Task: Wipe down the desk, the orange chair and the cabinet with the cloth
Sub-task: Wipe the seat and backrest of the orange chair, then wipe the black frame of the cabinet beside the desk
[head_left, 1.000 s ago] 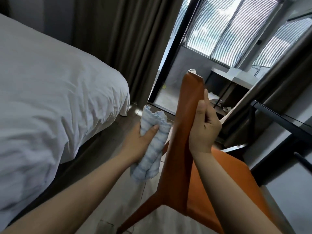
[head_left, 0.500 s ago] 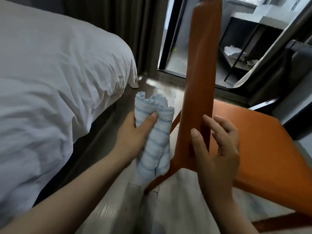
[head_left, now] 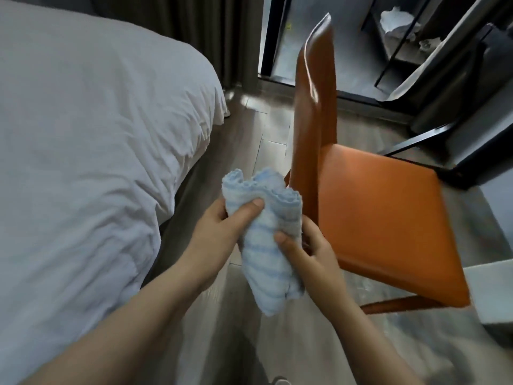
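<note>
White rumpled duvet (head_left: 83, 162) on bed fills left. Dark curtain (head_left: 222, 29) behind it. Grey wood-look floor (head_left: 249, 129) alongside. Black door frame (head_left: 266, 37) top centre. White crumpled fabric (head_left: 397, 20) beyond, top right.

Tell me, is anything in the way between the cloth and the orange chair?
No, nothing visible is. The left hand and the right hand both hold the cloth right beside the back of the orange chair, with no other thing between them.

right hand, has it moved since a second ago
Yes. The right hand left the orange chair's backrest, coming down and leftward onto the cloth that the left hand holds.
</note>
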Tool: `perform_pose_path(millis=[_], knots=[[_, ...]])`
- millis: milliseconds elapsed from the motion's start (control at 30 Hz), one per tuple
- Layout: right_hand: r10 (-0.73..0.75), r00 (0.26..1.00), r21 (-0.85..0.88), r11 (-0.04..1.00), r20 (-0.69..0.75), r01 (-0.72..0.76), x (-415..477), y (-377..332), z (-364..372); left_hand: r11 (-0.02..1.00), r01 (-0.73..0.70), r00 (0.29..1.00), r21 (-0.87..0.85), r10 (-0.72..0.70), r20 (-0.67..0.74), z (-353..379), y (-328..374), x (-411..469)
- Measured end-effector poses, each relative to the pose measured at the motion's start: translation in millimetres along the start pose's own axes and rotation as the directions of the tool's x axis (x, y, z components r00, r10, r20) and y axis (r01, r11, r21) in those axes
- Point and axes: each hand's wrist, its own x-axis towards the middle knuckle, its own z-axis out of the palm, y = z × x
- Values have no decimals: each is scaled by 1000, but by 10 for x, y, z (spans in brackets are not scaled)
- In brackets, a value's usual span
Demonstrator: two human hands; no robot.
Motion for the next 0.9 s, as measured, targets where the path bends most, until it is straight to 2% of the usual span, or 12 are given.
perform_pose_path(millis=[100, 200, 300, 400, 533, 667, 767, 900], knots=[[33, 999, 69, 997, -8, -33, -387, -664, -43, 996, 83, 988, -45, -76, 138, 128, 664, -429], [77, 994, 108, 992, -79, -68, -834, -1393, -123, 994, 110, 965, -12, -104, 243, 256, 1302, -886], [97, 985, 94, 992, -141, -84, -1281, -2082, -199, 993, 107, 962, 49, -116, 247, 364, 1861, -1331], [112, 958, 82, 992, -265, -93, -1732, -2645, -218, 984, 83, 956, 160, -124, 265, 459, 2314, -1738], [110, 889, 33, 994, -444, -107, -2326, -3160, -307, 910, -39, 971, 412, -64, 232, 521, 2717, -2142], [97, 802, -43, 988, -590, -150, -2872, -3439, -540, 807, -157, 960, 570, -11, 280, 690, 2920, -2400], [73, 727, -103, 975, -683, -195, -3305, -3506, -750, 743, -254, 916, 619, -21, 400, 968, 2974, -2579], [90, 633, -109, 957, -769, -269, -3897, -3487, -1024, 590, -420, 805, 690, -109, 583, 1471, 2857, -2775]])
